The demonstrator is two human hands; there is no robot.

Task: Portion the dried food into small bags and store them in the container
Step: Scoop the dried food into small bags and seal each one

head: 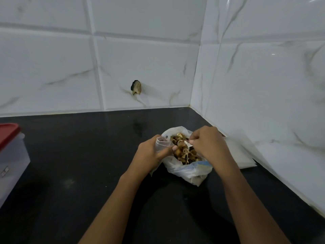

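Note:
A large white plastic bag [189,170] lies open on the black counter, full of brown dried food pieces [184,152]. My left hand [151,154] grips a small clear bag [162,142] with its mouth held open, right beside the food pile. My right hand [206,143] reaches into the large bag from the right and pinches some dried pieces between thumb and fingers. A clear container with a red lid [10,155] stands at the far left edge of the view, partly cut off.
A flat stack of clear small bags [241,154] lies on the counter by the right wall, behind my right hand. White marble tiles form a corner behind the counter [79,164]. A dark hole with a stub [136,87] marks the back wall.

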